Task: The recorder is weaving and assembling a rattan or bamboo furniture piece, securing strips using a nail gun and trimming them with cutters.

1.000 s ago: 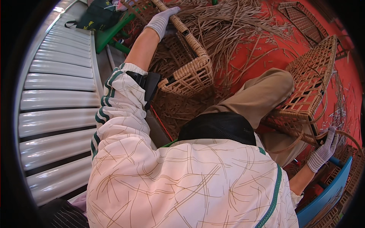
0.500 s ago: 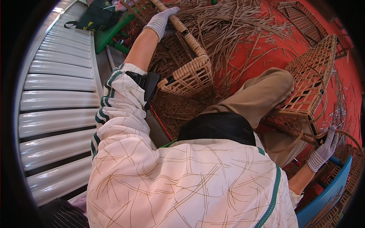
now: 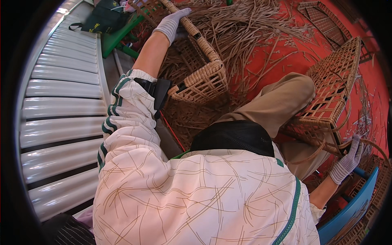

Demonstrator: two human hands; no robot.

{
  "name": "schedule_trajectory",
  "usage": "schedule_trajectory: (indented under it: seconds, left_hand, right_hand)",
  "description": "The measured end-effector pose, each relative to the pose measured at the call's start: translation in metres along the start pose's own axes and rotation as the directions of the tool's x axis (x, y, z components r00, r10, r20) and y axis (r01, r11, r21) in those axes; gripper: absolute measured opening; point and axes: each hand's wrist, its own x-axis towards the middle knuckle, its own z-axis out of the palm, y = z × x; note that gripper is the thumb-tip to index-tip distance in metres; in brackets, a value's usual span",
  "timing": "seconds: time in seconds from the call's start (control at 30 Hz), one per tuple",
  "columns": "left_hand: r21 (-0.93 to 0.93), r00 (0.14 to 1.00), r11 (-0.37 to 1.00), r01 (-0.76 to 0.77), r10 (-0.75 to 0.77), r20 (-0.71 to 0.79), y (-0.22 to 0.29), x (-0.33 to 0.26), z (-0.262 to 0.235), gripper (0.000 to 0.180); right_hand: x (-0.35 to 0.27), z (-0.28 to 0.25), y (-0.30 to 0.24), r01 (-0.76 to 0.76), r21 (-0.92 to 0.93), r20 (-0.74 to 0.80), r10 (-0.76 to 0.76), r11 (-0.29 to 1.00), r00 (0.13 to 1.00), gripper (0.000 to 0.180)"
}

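Note:
At the upper left, my left hand point(image 3: 171, 25), in a striped white glove, has its fingers wrapped over the rim of an open-weave wicker basket point(image 3: 206, 79). Black frame shows through gaps in that basket's wrapped rim. My right hand point(image 3: 347, 161), gloved the same way, grips the lower corner of a second wicker basket point(image 3: 328, 92) at the right. This one is tilted on its side against my leg. A loose cane strip point(image 3: 373, 147) curves out beside the right fingers. What the right palm touches is hidden.
Cut cane strips point(image 3: 245, 24) lie heaped on the red floor point(image 3: 271, 75). A flat woven panel point(image 3: 324, 24) lies at the far right. A ridged white metal surface point(image 3: 61, 110) runs along my left. Close to my right arm stands a blue chair back point(image 3: 355, 208). A green chair point(image 3: 118, 36) holds a dark bag point(image 3: 104, 18).
My left hand and the basket in it have shifted very slightly to the left. The right hand and its basket look unmoved.

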Motion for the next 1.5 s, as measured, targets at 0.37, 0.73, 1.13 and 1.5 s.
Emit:
schedule_trajectory:
  seconds: [0.37, 0.73, 1.13, 1.5]
  left_hand:
    - [-0.159, 0.986, 0.987, -0.039, 0.063, 0.153, -0.010, -0.031, -0.054, 0.053]
    - [0.856, 0.684, 0.403, -0.325, 0.725, -0.081, 0.085, -0.086, -0.167, 0.053]
    - [-0.052, -0.125, -0.133, -0.990, 0.629, 0.768, 0.019, -0.253, 0.290, 0.038]
    - [-0.155, -0.199, -0.127, -0.980, 0.533, 0.822, -0.024, -0.246, 0.354, 0.030]
  right_hand:
    - [0.006, -0.010, 0.008, -0.027, -0.091, -0.002, 0.027, 0.996, 1.000, 0.021]
    - [-0.010, 0.019, -0.032, 0.055, -0.174, 0.049, -0.047, 0.983, 0.998, 0.017]
    - [-0.012, 0.018, -0.045, -0.012, -0.021, 0.203, 0.016, 1.000, 0.979, 0.014]
    - [-0.016, 0.015, -0.051, 0.211, -0.051, 0.237, -0.194, 0.976, 0.952, 0.015]
